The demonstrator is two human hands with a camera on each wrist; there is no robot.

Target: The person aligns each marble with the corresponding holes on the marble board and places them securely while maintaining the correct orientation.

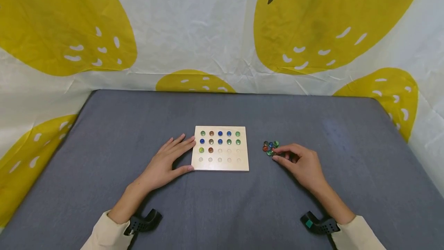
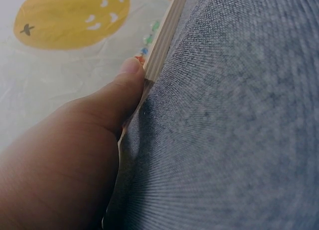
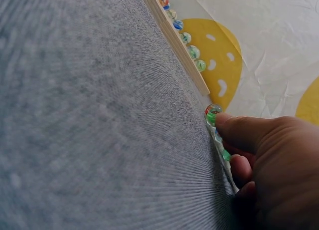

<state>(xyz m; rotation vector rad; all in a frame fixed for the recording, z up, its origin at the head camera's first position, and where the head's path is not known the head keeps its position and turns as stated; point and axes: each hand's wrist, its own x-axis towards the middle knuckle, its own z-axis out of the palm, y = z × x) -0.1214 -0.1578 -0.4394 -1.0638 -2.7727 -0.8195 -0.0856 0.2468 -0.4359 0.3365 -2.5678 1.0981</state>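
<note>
A pale wooden board (image 1: 220, 167) with rows of round hollows lies on the table. Glass marbles in green, blue and brown fill its two far rows, and two more sit at the left of the third row; shallow dips show in the others. My left hand (image 1: 163, 167) is spread at the board's left side, fingertips and thumb touching its edge. Right of the board, a small cluster of marbles (image 1: 265, 148) lies on the cloth. There my right hand (image 1: 301, 163) pinches a marble between thumb and index finger, the marble mostly hidden by the fingertips.
A grey cloth (image 1: 222, 211) covers the table. White fabric with yellow shapes hangs behind and at the sides (image 1: 194, 30). Each wrist wears a black camera mount, the left one (image 1: 143, 223) and the right one (image 1: 319, 223), near cream sleeves.
</note>
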